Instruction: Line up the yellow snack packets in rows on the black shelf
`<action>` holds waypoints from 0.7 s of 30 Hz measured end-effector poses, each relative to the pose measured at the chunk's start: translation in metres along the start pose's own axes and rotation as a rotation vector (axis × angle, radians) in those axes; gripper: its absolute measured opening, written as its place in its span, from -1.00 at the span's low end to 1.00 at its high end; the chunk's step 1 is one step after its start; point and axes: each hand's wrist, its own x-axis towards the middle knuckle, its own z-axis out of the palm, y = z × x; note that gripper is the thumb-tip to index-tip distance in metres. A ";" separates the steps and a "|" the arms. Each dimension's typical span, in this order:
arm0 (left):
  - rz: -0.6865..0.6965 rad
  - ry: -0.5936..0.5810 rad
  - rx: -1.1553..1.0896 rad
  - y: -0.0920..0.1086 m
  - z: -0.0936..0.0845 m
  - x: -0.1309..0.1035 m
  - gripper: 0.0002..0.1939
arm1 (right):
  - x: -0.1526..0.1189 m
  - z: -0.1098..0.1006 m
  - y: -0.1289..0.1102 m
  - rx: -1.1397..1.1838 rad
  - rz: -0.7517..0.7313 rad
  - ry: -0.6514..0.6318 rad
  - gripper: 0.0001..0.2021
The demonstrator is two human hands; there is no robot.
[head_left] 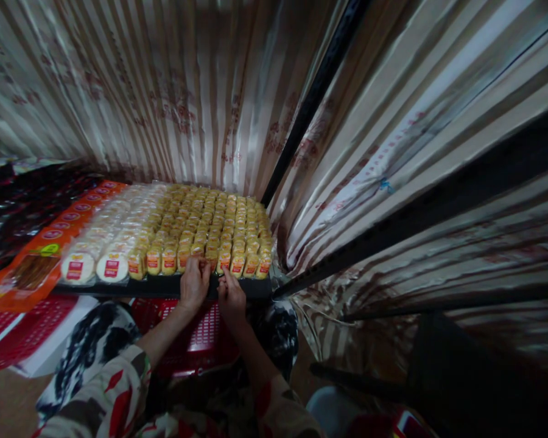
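Note:
Rows of small yellow snack packets [201, 219] with orange-red labels stand packed on a dark-edged shelf [164, 285]. My left hand [194, 285] is at the front row, its fingers bent and closed on a yellow snack packet they partly hide. Just right of it and lower, my right hand [232, 298] has its thumb and fingers pinched together by the front of a neighbouring packet. What lies between those fingertips is too small to make out. Left of the yellow rows are larger round white packets [112, 267] with red labels, in clear wrapping.
Orange snack bags [41, 261] and dark shiny packages [22, 207] lie farther left. Red perforated baskets [201, 334] sit under the shelf, by my knees. A dark metal post [310, 103] and striped plastic curtains [187, 91] close off the back and right side.

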 end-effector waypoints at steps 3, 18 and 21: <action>0.011 -0.040 0.019 -0.007 0.000 -0.003 -0.84 | 0.000 -0.001 -0.002 0.000 -0.007 0.016 -0.56; 0.098 -0.115 -0.095 -0.028 0.018 -0.004 -0.83 | 0.004 0.013 0.004 -0.108 -0.038 0.114 -0.56; 0.095 -0.119 -0.102 -0.028 0.018 -0.004 -0.82 | 0.004 0.015 0.005 -0.143 -0.039 0.114 -0.55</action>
